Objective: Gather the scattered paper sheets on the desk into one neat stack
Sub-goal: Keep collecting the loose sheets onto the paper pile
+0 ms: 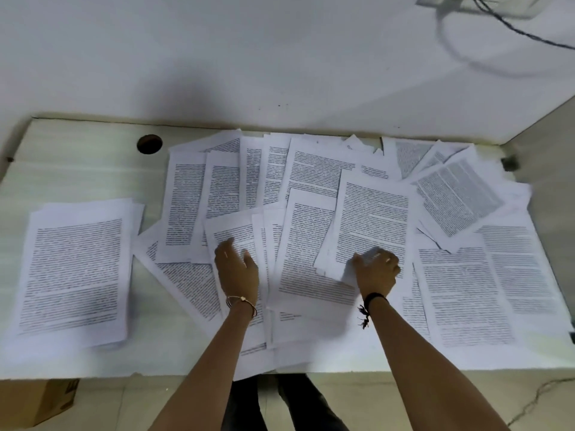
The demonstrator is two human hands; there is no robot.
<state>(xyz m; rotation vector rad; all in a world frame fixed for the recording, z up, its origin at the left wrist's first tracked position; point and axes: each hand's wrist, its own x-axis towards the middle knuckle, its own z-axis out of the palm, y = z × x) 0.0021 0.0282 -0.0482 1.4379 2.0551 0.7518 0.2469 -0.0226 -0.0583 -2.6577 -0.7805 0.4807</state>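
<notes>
1. Paper sheets lie scattered and overlapping across the desk — all to the right of the gathered stack.
2. Left hand rests on a sheet right of the stack, fingers straight and apart.
3. Right hand — farther right of the stack — grips the lower edge of a tilted sheet, fingers curled.
</notes>
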